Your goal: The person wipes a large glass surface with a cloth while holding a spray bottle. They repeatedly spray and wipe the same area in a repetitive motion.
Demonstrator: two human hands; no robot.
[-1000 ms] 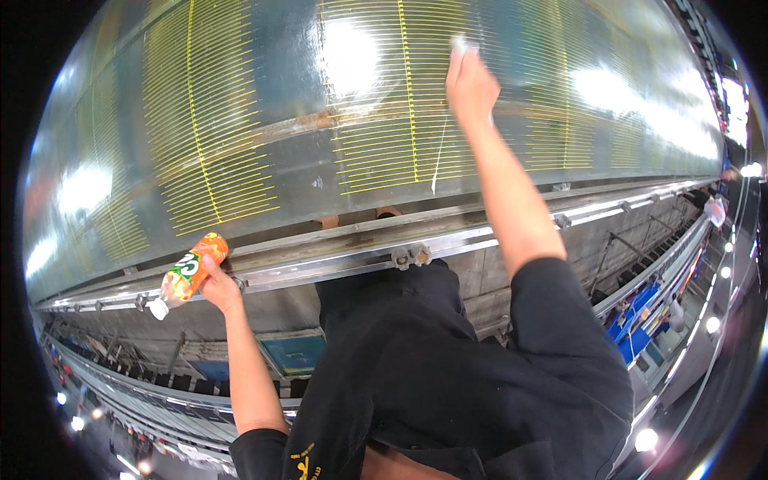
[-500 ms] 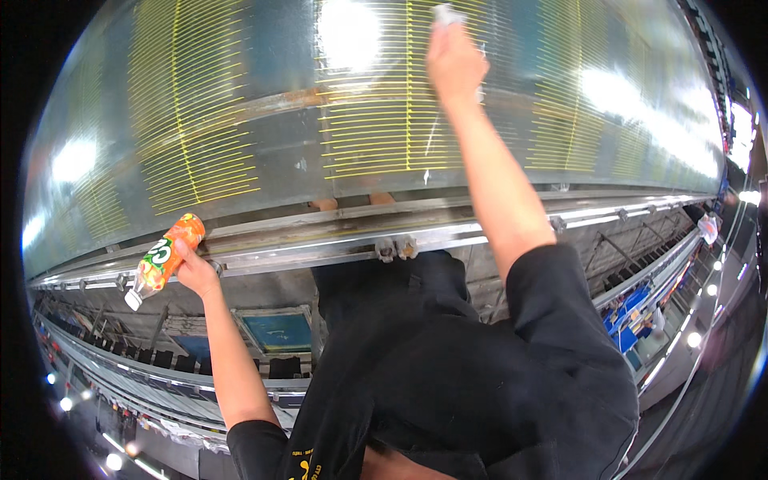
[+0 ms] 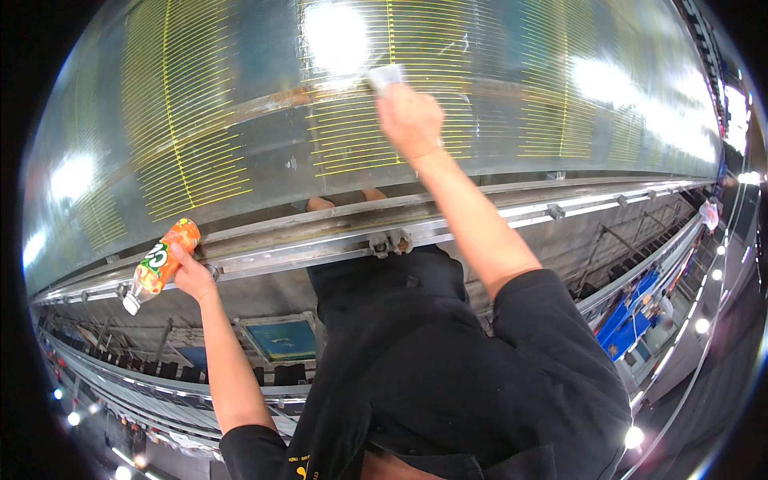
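Observation:
My left hand (image 3: 194, 276) is closed around an orange-labelled plastic drink bottle (image 3: 164, 260). The bottle lies tilted over the metal rail, its white cap pointing down and left. My right hand (image 3: 412, 120) reaches forward over the large glossy sheet (image 3: 268, 148), pinching a small white wad (image 3: 387, 76) that looks like cloth or tissue. That wad is against or just above the middle band of yellow lines (image 3: 344, 148); slight blur hides whether it touches. My hand and forearm cover part of this band.
A metal rail (image 3: 296, 258) with clamp-like fittings (image 3: 390, 242) runs along the sheet's near edge, between it and my body. Another yellow-lined band (image 3: 172, 120) lies to the left. Behind on the right are blue items (image 3: 628, 320) and a hanging cable. Bright lamp reflections cover parts of the sheet.
My right hand has moved left and nearer to me across the sheet, still with the white wad. My left hand and the bottle have hardly moved.

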